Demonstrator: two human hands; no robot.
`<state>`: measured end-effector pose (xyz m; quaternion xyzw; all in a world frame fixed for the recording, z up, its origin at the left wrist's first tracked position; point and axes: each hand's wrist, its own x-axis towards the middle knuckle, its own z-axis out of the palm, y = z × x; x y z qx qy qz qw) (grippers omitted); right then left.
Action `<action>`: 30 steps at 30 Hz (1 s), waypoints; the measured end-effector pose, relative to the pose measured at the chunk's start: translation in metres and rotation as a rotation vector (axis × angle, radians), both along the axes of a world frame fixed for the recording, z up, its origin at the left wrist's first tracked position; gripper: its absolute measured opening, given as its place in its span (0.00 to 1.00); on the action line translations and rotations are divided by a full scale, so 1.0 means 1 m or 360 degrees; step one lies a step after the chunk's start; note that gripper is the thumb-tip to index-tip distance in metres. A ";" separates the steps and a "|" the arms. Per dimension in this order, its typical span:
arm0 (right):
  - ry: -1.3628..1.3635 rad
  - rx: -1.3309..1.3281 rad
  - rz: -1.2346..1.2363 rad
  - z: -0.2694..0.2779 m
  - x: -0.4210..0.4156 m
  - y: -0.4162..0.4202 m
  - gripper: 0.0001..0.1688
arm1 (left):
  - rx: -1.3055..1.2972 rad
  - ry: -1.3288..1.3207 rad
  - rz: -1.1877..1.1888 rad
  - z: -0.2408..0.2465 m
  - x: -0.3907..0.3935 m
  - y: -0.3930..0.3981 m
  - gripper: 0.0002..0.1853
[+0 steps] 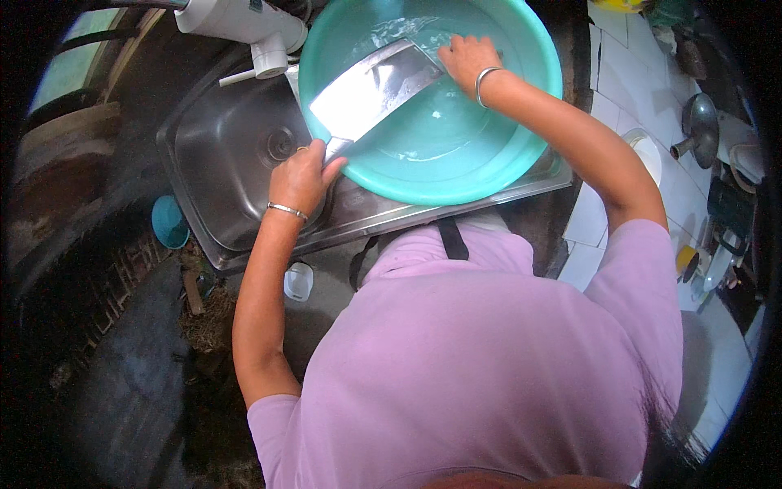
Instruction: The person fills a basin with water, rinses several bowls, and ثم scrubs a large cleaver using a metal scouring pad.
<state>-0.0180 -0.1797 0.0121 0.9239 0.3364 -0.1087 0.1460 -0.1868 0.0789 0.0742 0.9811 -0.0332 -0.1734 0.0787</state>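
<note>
A wide-bladed kitchen cleaver [372, 91] of shiny steel slants over a green plastic basin [427, 194] that holds water. My left hand [299, 177] grips its metal handle at the basin's near left rim. The blade points up and to the right, with bright light glaring off it. Just beyond the blade's far end, over the water, is my right hand [470, 61], its fingers curled under. Whether those fingers touch the blade or hold something cannot be made out.
The basin rests on a stainless steel sink [226, 159], covering its right part. Above the open bowl juts a white tap unit [244, 24]. A white-tiled counter [629, 67] with kitchenware lies right. A blue bucket [170, 221] and white plastic container [299, 282] are lower left.
</note>
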 end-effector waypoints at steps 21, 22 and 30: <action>0.0977 0.0912 0.0089 0.036 -0.061 0.107 0.12 | 0.0042 -0.0012 -0.0041 0.005 0.002 -0.003 0.19; 0.1002 0.0885 0.0100 0.037 -0.060 0.110 0.12 | 0.0053 0.0001 -0.0047 0.005 0.003 -0.002 0.18; 0.1194 0.0642 0.0293 0.042 -0.045 0.122 0.16 | 0.0062 0.0002 -0.0060 0.006 0.005 -0.004 0.18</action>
